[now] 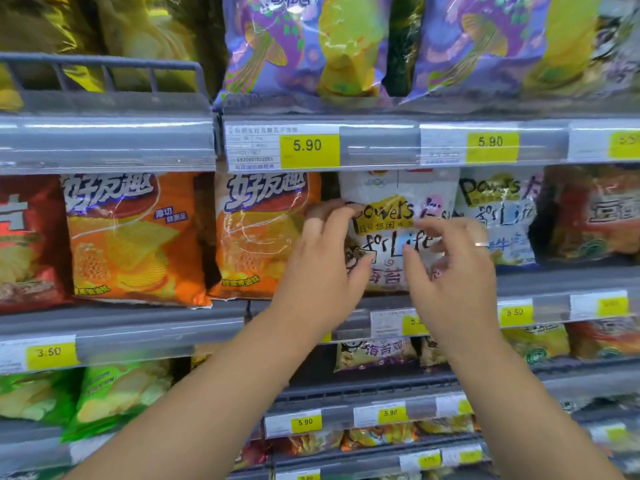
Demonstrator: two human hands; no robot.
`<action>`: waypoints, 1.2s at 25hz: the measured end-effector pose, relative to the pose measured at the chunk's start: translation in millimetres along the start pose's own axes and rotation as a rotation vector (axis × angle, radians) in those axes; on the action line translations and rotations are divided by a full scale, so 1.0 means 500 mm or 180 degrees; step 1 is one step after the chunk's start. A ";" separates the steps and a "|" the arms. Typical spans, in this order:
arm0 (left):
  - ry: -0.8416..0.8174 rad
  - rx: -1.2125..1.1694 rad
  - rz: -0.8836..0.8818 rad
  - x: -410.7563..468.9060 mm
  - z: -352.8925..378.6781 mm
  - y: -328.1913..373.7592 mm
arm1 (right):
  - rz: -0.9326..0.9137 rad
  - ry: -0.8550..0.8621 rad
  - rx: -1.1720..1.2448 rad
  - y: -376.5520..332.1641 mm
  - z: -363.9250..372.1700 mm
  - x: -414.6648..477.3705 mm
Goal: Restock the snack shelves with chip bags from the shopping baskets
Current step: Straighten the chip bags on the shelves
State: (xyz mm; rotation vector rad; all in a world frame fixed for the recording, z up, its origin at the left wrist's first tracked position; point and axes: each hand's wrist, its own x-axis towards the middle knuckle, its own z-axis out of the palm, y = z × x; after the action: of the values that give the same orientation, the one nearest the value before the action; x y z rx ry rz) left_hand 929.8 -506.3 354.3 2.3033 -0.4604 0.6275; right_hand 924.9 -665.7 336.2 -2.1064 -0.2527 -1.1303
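Note:
A white chip bag [398,199] with yellow and black lettering stands upright on the middle shelf [121,327]. My left hand [322,258] grips the bag's upper left edge, its fingers curled round it. In front of the bag's face is my right hand [453,265], with a ring on one finger. Its fingers are loosely bent and blurred, with the fingertips on or just off the print. A second, matching white bag [498,216] stands just to the right. No shopping basket is in view.
Two orange chip bags [138,237] [259,237] stand to the left of the white bag, and a red bag [27,244] is at the far left. Purple bags [304,46] fill the shelf above. Green bags [114,393] sit lower left. Grey price rails [381,147] front each shelf.

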 end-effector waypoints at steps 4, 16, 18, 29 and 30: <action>-0.0249 -0.0655 -0.0652 0.033 0.051 0.022 | 0.0990 -0.0568 -0.0128 0.058 -0.030 0.028; 0.0206 -0.1327 -0.1083 0.038 0.075 0.005 | 0.1318 -0.1290 0.1069 0.107 -0.040 0.068; 0.0374 -0.1428 -0.1265 0.041 0.079 0.000 | 0.1273 -0.1392 0.1115 0.114 -0.042 0.075; 0.1131 -0.0043 -0.0251 0.006 0.080 0.042 | 0.1139 -0.1365 0.1074 0.125 -0.036 0.067; 0.1078 0.0472 0.0073 -0.001 0.083 0.041 | 0.1116 -0.1316 0.0971 0.125 -0.039 0.061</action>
State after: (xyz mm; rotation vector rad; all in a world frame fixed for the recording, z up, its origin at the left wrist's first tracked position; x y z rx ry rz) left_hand 932.2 -549.9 338.5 2.2682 -0.2868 1.0718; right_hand 960.4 -728.5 335.7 -1.9887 -0.2191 -0.4178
